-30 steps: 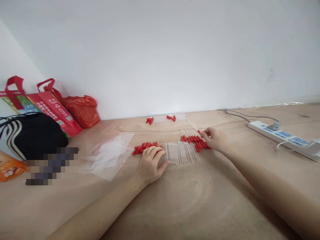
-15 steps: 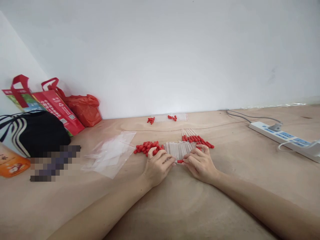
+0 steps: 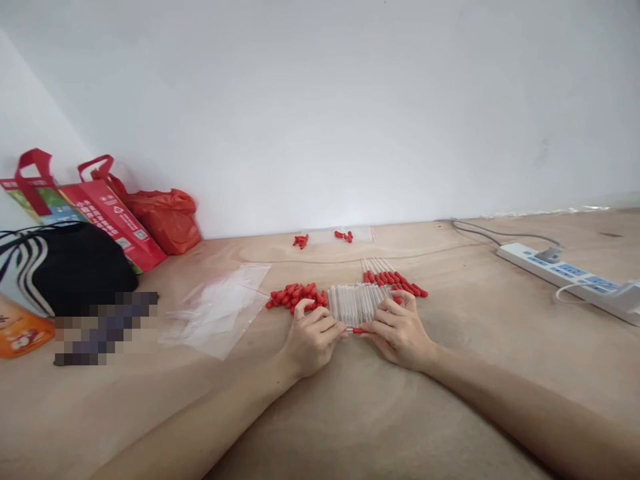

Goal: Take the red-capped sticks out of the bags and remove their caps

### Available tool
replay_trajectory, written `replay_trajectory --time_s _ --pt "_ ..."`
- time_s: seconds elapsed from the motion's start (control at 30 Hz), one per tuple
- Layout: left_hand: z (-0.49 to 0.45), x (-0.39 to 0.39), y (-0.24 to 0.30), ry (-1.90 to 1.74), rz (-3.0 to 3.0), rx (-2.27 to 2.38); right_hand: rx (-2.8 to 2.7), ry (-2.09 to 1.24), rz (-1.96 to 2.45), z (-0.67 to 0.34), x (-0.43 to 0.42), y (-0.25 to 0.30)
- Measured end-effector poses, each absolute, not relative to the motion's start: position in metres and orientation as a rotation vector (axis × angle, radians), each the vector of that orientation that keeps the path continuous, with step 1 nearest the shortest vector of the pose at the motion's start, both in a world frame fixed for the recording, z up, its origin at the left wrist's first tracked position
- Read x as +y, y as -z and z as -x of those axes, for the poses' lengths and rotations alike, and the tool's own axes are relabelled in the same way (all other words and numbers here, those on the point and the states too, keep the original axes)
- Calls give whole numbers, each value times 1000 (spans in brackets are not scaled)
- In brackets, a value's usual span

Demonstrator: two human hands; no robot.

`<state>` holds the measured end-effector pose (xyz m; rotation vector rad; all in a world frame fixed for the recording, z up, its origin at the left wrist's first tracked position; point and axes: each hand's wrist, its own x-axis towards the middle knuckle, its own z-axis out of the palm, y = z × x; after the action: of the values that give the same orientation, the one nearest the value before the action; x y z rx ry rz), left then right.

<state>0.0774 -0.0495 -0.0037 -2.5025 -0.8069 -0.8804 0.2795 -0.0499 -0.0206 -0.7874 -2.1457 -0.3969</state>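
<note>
Between my fingertips, a red rubber bulb point(image 3: 357, 331) sits at the end of a thin clear dropper tube point(image 3: 349, 329). My left hand point(image 3: 314, 339) pinches the tube's side, and my right hand point(image 3: 399, 333) pinches the bulb; both are closed. Just beyond them lies a row of clear tubes point(image 3: 353, 303), side by side. A pile of loose red bulbs point(image 3: 295, 296) rests by my left hand. Behind my right hand, several droppers point(image 3: 387, 277) with red bulbs on pale tubes lie in a slanted row. My fingers partly cover the tube and bulb.
Clear plastic bags point(image 3: 220, 310) lie flat at left. A bag with tubes point(image 3: 323, 238) and small red bulbs lies near the wall. A white power strip point(image 3: 565, 273) with cables is at right. Shopping bags point(image 3: 107, 220) and a black bag point(image 3: 85, 267) stand at far left.
Both hands have drawn slightly toward me with the tube and bulb, clear of the row's near edge. A short piece of tube now shows between the fingers.
</note>
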Motion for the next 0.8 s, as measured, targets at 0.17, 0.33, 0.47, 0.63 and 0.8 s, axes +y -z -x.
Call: replay_trajectory --time_s 0.17,0.33,0.47,0.63,0.8 --pt "-76 -49 4 874 2519 -831 -2166 390 780 -282 -52 21" --pt "-61 -43 11 944 2514 -963 -2059 299 884 -298 -47 19" --pt "-55 -40 15 969 2538 -1101 -1795 120 1256 -322 -29 16" --pt "-62 -27 9 1041 2455 -1118 -1504 -125 1680 -356 -5 13" --pt "-73 -11 3 1156 2392 -1149 -1375 -216 1897 -375 1 12"
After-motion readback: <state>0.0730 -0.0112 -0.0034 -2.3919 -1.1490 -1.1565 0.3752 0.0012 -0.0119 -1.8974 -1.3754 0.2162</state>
